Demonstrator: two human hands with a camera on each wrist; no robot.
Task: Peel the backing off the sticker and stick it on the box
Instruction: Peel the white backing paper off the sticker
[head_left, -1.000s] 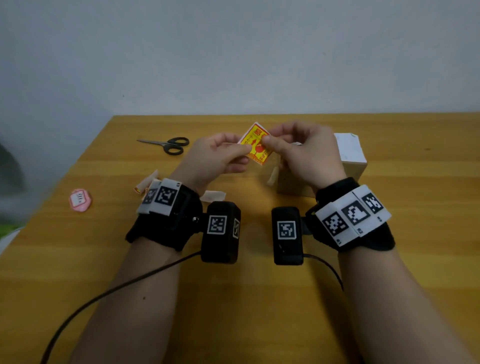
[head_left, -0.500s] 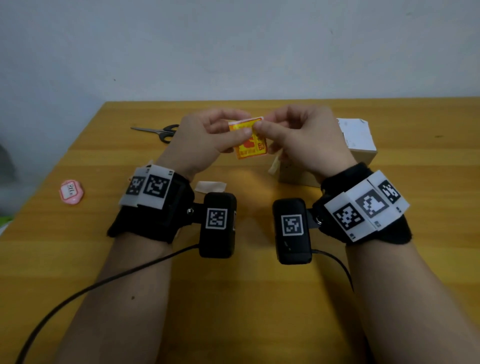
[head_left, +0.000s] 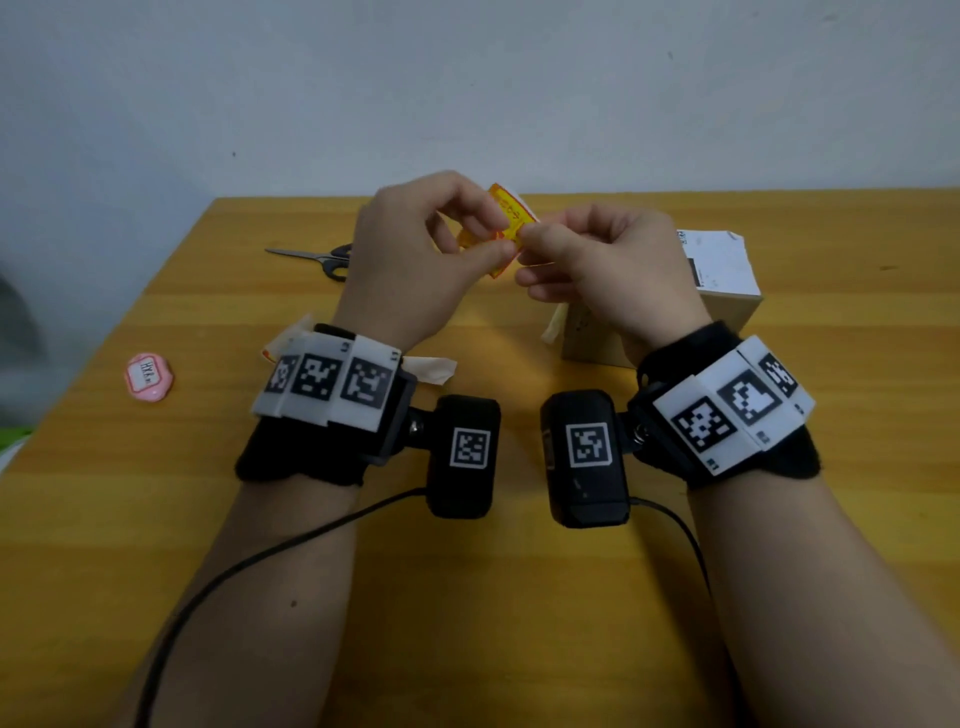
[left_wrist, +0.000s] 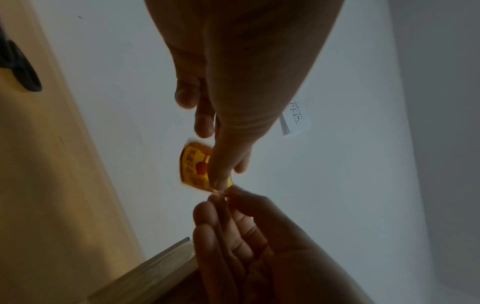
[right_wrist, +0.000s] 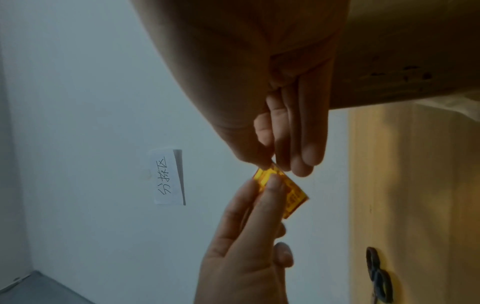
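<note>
I hold the small yellow-and-red paper sticker (head_left: 506, 228) above the table: my left hand (head_left: 415, 260) pinches its body, my right hand (head_left: 597, 270) nips a corner. I judge peeling just begun; next, separate the backing, then reach the cardboard box (head_left: 727, 280) nearby

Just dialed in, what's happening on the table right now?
A person is holding a small yellow sticker up above the wooden table with both hands. The left hand pinches one side of it, and the right hand pinches an edge, apparently working at the backing. Whether the backing has started to lift is too small to tell. The cardboard box sits just behind the right hand, with this sticker not yet on it. Scissors lie off to the left, untouched.
</note>
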